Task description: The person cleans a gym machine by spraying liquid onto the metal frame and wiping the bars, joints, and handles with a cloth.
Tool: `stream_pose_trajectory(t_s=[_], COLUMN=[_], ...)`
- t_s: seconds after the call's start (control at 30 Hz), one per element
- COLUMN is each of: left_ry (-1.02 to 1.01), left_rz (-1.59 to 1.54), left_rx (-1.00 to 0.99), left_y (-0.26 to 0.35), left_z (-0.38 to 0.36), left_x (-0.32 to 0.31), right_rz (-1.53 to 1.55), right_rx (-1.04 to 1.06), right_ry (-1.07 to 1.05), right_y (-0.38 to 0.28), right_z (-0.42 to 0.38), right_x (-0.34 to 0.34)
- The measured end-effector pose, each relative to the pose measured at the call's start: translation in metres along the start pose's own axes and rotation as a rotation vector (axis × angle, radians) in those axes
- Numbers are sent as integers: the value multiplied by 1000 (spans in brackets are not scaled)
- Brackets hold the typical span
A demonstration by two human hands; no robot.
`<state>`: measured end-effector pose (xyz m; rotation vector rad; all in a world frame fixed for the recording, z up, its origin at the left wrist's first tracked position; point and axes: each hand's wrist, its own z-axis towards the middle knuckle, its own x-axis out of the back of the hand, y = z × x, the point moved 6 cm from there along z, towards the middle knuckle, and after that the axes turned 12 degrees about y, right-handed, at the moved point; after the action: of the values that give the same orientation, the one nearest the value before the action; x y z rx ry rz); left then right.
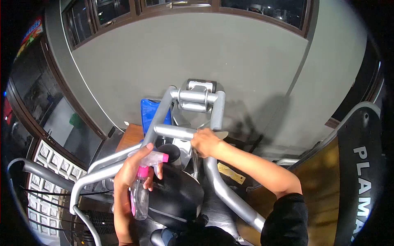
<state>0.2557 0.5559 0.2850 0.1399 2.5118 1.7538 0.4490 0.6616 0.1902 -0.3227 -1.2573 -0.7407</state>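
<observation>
A clear spray bottle [140, 197] with a pink and clear trigger head is held upright in my left hand [133, 166], its pink nozzle pointing right. My right hand [205, 142] is closed around the right part of a silver crossbar [174, 131] on a grey metal frame. A cloth-like piece shows beside and below its fingers, but it is mostly hidden. Below the crossbar sits a black padded seat [176, 197], just right of the bottle.
A blue object [150, 115] rests behind the frame's left bar, near a wooden surface [130, 137]. The grey wall [184, 49] stands ahead. A yellow label [231, 173] lies right of the frame. A large lettered panel [361, 164] stands at the right.
</observation>
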Motion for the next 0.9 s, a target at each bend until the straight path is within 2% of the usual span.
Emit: stream_pose_trajectory(t_s=[0.1,0.17,0.2,0.23,0.27,0.33,0.4,0.53,0.57,0.63,0.67,0.73,0.87,0.9], left_ry=[-22,-24,-26,-30,-36,-54,-23,32,30,93,93,65,85,58], left_rz=[8,1,-6,-12,-11,-3,2,-15,-8,-6,0,-23,69,115], left_rx=[-26,-42,-47,-52,-58,-79,-92,-147,-149,-171,-170,-178,-230,-294], left_y=[0,1,2,3,3,3,3,1,1,3,1,-1,2,6], left_z=[0,-1,-2,-3,-2,-1,-5,-5,-7,-10,-9,-7,-14,-17], left_x=[-1,-1,-2,-3,-3,-3,-7,-4,-5,-3,-3,-2,-9,-14], right_rz=[90,223,285,325,308,386,349,537,538,690,694,819,886,845], right_rx=[26,33,20,7,107,102,25,-322,-326,-553,-557,-616,-576,-566], right_ry=[33,-79,-324,-395,-284,-73,-77,323,329,577,581,384,276,336], right_y=[-24,-44,-59,-70,-80,-75,-57,-28,-34,-33,-36,-44,-48,-47], right_z=[-17,-35,-42,-53,-70,-96,-106,-124,-129,-144,-150,-169,-190,-188], right_x=[14,21,48,67,73,81,78,71,64,63,66,69,81,83])
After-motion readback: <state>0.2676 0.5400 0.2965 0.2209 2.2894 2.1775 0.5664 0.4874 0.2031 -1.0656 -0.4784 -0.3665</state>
